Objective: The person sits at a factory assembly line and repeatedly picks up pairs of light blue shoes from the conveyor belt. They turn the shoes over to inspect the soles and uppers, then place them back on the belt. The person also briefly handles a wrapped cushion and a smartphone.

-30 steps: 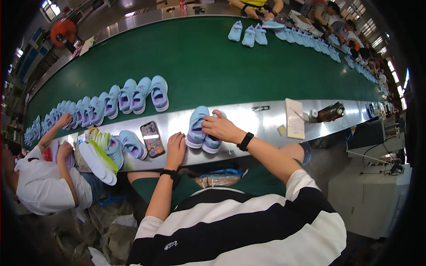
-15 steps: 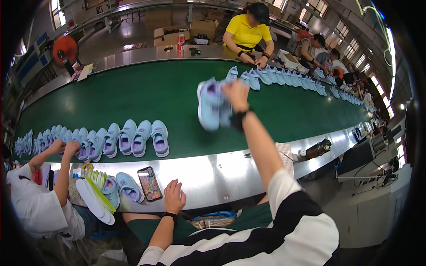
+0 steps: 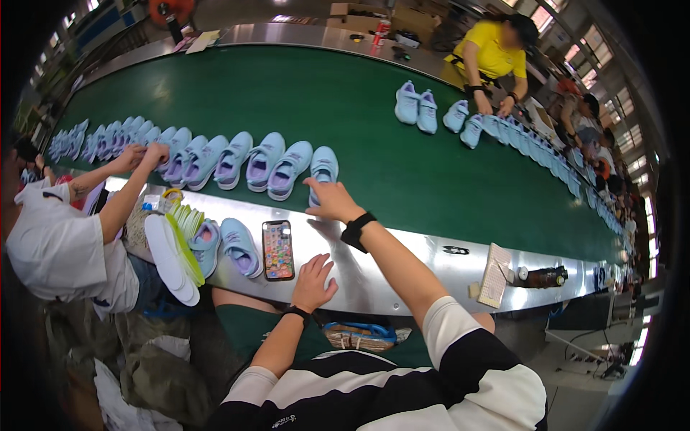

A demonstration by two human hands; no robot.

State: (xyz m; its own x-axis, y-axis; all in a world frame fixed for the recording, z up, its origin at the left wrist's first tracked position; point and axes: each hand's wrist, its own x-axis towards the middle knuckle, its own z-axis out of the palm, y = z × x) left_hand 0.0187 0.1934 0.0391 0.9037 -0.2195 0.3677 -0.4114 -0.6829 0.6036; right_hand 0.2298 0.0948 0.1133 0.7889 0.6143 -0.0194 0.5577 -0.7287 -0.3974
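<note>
My right hand (image 3: 333,200) reaches over the heel end of a light blue sneaker (image 3: 324,164), the last at the right end of the near row. Its fingers are spread and at least close to the heel; contact is unclear. My left hand (image 3: 313,283) lies open on the metal table edge (image 3: 374,284), holding nothing, beside a phone (image 3: 278,250) with a lit screen. Across the green belt (image 3: 237,90), two light blue sneakers (image 3: 407,104) stand side by side, left of the far row.
At left, a co-worker's hands (image 3: 147,154) touch near-row sneakers. Another person in yellow (image 3: 496,54) handles far-row sneakers. White insoles (image 3: 169,258) and a loose sneaker (image 3: 241,246) lie left of the phone. A notepad (image 3: 495,276) and a dark bottle (image 3: 540,277) lie to the right.
My right hand held a pair of sneakers over the belt; it has let them go on the far side and come back to the near row. My view has shifted.
</note>
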